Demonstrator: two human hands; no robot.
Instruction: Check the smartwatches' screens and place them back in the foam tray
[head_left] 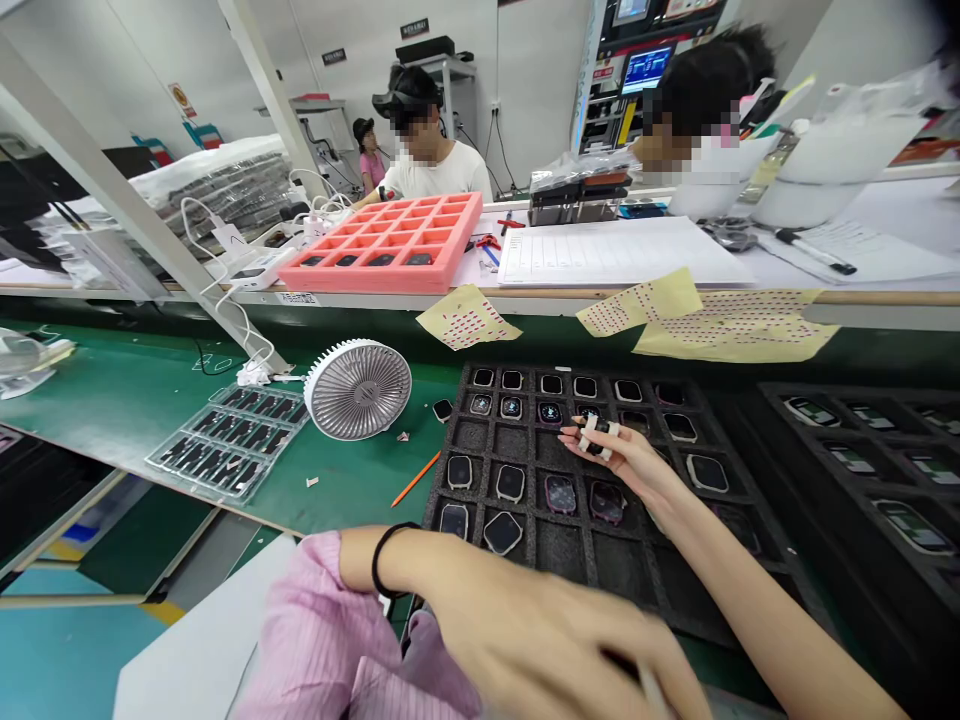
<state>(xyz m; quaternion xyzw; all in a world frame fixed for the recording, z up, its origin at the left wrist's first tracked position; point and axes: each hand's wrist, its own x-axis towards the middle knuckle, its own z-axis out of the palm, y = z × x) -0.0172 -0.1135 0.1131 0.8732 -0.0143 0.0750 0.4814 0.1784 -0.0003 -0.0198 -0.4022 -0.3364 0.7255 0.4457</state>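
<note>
My left hand (555, 640) reaches across the foreground, a black band round its wrist. Motion smears its fingers, so whether they hold anything is unclear. Over the black foam tray (611, 560), my right hand (600, 440) has its fingers pinched together, with white bands on the fingertips. Something dark shows between them, too small to make out. Square smartwatches fill many tray pockets, among them a silver-framed watch (511, 483) and a purple-framed watch (560, 493). A watch with a lit screen (550, 412) lies just left of my right fingers.
A second foam tray (847, 510) holds watches at the right. On the green bench are a white fan (358, 390), an orange pencil (416, 479), a loose watch (442, 410) and a clear blister tray (232, 440). A pink foam tray (375, 276) sits on the shelf. Several people sit beyond.
</note>
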